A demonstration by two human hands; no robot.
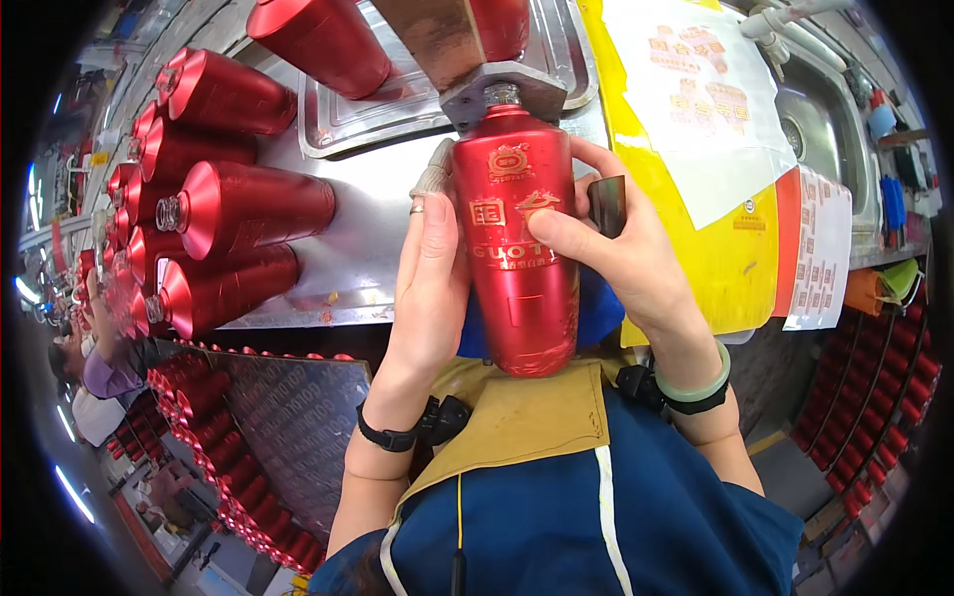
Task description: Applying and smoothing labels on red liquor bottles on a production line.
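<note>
A glossy red bottle [519,298] with gold lettering and an emblem stands in front of me, its clear glass neck at a metal block [505,87]. My left hand [429,273] lies along its left side, a grey cloth cover on a finger, supporting it. My right hand [636,238] grips the other side, thumb pressed on the gold print, fingers partly hidden behind the bottle. A small dark flat piece [607,206] sticks up by the right hand's fingers; I cannot tell how it is held.
Several red bottles [243,209] lie on the metal table [348,253] at left. A metal tray [333,124] lies beyond. On the right are a yellow sheet [696,283], white printed sheets [686,109] and a sink [835,129]. Racks of red bottles [874,397] stand lower right.
</note>
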